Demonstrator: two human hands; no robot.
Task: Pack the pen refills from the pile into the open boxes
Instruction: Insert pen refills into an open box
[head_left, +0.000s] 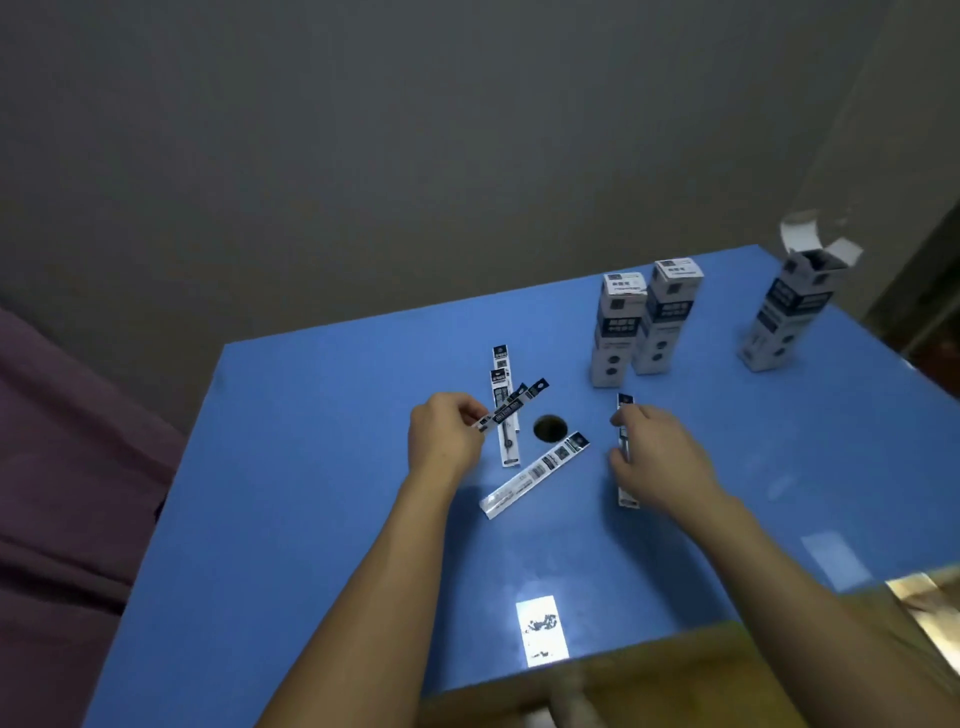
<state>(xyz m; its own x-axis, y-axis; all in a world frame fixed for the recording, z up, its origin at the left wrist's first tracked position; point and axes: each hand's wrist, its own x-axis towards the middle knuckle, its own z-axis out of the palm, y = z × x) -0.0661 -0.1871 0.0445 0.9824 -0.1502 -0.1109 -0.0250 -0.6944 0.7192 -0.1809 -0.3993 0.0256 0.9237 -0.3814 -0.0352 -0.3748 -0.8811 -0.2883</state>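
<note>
— Where are the refills?

— We see them in their sleeves near the middle of the blue desk. A small pile lies just left of a round hole in the desk top. One loose refill lies slantwise just below the hole, touching neither hand.

— And our hands?

— Our left hand pinches a refill by its lower end between thumb and fingertips; it tilts up to the right across the pile. Our right hand has its fingers curled round another refill, which stands nearly upright, its dark top poking out above the fingers and its lower end showing below the palm, at or near the desk.

— The boxes?

— We count three, all upright at the far right of the desk. Two closed boxes stand touching side by side, just beyond our right hand. The open box stands apart from them, nearer the right edge, with its top flaps raised. We cannot tell what it holds.

— Anything else?

— A bright patch of reflected light sits on the near part of the desk. Purple cloth lies off to the left. Something yellowish crosses the bottom of the view, too blurred for us to make out.
</note>
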